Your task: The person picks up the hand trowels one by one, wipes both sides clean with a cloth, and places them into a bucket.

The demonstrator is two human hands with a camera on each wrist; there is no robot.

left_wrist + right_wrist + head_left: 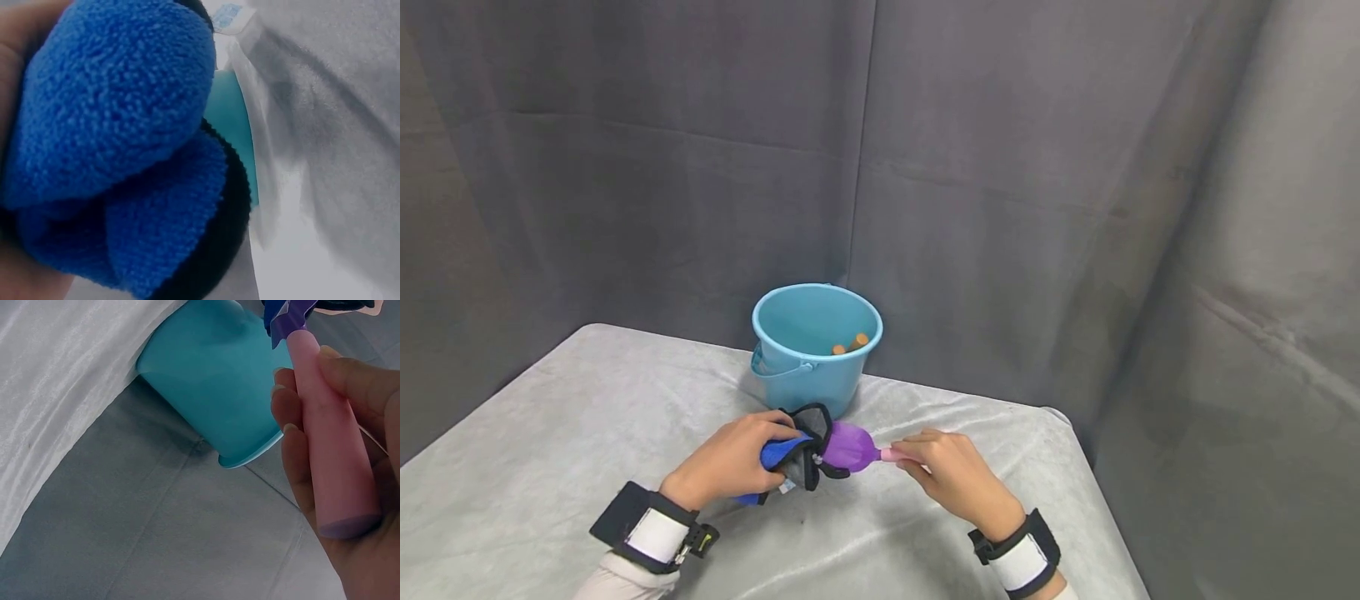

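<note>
My left hand (737, 454) grips a folded cloth (119, 94), blue terry on one side and grey on the other, with black edging. Pinched by its pink handle (334, 444) in my right hand (951, 471) is a small toy shovel with a purple blade (850, 447). The cloth lies against the far end of the blade and hides part of it. Both hands are over the near middle of the table, the cloth just in front of a light blue bucket (812, 387).
Two orange rounded ends (860, 341) show inside the bucket, whose handle (782, 372) hangs down at its front left. A pale, wrinkled cloth (587, 417) covers the table. Grey curtains (1000, 208) stand behind and to the right.
</note>
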